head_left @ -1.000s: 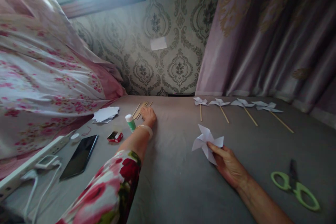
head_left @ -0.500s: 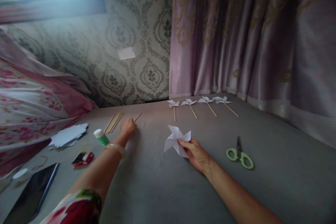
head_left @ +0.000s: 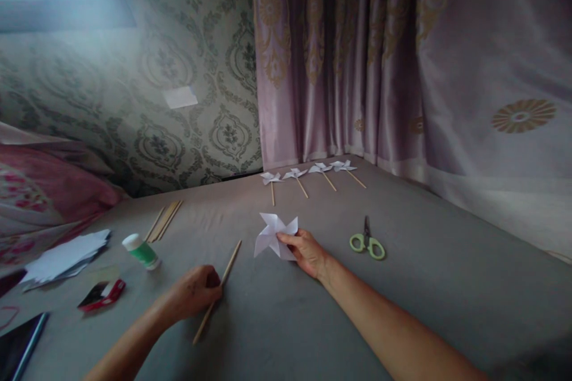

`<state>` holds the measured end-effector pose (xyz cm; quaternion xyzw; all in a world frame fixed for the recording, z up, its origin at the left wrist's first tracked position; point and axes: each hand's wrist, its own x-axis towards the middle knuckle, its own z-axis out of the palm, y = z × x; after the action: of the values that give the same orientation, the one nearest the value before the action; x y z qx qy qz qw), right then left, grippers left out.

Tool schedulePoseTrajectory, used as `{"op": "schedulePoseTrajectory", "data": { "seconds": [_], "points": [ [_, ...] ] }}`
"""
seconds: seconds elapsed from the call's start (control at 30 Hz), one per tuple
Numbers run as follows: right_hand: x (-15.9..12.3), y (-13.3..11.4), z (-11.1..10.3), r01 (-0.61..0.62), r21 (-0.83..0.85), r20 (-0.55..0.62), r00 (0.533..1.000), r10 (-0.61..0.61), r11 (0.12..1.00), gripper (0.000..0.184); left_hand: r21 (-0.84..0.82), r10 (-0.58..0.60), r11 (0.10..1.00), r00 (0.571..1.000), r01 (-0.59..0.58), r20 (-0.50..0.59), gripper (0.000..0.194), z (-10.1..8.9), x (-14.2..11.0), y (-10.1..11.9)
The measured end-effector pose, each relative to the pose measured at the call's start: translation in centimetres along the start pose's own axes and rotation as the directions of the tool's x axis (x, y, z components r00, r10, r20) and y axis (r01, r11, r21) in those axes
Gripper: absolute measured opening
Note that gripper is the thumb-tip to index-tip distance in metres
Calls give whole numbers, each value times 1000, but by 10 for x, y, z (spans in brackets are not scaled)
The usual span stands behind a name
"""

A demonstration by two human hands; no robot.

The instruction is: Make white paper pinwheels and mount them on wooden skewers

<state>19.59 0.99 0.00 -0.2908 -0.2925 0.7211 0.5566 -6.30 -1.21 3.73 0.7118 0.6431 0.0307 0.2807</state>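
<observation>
Between the thumb and fingers of my right hand (head_left: 306, 252) is a folded white paper pinwheel (head_left: 272, 237), its centre under my thumb. My left hand (head_left: 196, 292) is closed around the middle of a thin wooden stick (head_left: 230, 265), which slants over the grey surface, its far end pointing away from me. To the left lie more wooden sticks (head_left: 165, 221) side by side. A green and white glue stick (head_left: 142, 252) and an open red box (head_left: 102, 294) with dark small contents are left of my left hand.
Several finished pinwheels on sticks (head_left: 320, 168) lie in a row at the back. Green-handled scissors (head_left: 367, 244) rest right of my right hand. White paper sheets (head_left: 67, 257) and a dark phone (head_left: 20, 342) are at the left. A curtain (head_left: 308, 71) borders the grey cloth.
My left hand has drawn the wooden stick away from the others, back towards me. My right hand still holds the pinwheel. The view has turned to the right.
</observation>
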Motion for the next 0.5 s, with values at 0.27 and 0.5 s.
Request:
{"op": "schedulePoseTrajectory", "data": {
  "seconds": [0.27, 0.5],
  "points": [
    [-5, -8, -4, 2, 28, -43, 999, -1, 1000, 27, 111, 34, 994, 961, -3, -276, 26, 9, 38, 36],
    [-7, -44, -9, 56, 0, -67, 996, -56, 998, 13, -133, 1, 990, 959, -40, -285, 9, -3, 56, 51]
  ]
}}
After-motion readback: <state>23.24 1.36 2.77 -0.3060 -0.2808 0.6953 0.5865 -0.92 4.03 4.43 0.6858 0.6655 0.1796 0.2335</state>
